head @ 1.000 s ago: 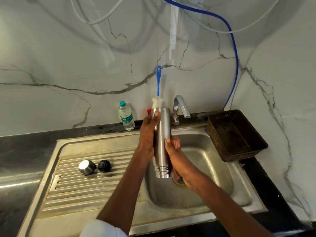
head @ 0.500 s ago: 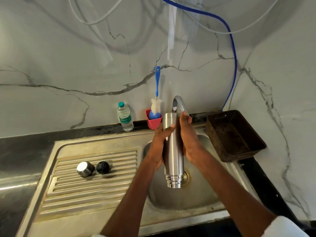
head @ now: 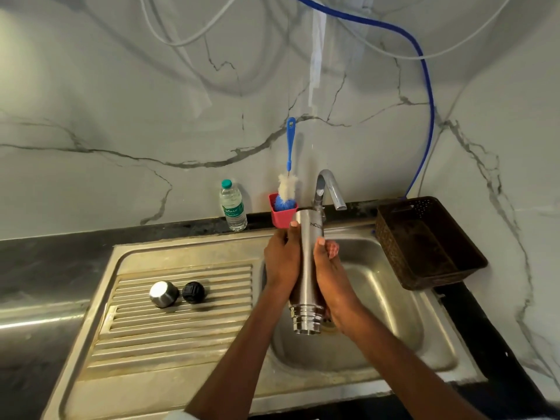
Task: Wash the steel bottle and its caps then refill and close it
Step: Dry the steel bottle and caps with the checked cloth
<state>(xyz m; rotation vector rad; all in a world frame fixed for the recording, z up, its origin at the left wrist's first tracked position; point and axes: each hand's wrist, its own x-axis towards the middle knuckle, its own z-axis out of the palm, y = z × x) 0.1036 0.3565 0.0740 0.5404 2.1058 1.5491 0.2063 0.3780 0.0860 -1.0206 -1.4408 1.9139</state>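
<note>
Tap (head: 328, 189) and red cup (head: 283, 215) crowd bottle (head: 307, 268).

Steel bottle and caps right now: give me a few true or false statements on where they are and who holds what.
1. Both hands, left hand and right hand, grip the steel bottle over the sink basin. True.
2. The bottle's threaded neck points up. False: it points down toward the drain.
3. The steel cap and black cap lie on the ribbed drainboard. True.
4. The bottle brush is inside the bottle. False: it stands in the red cup.
5. The tap is visibly running. False: no stream shows.
</note>
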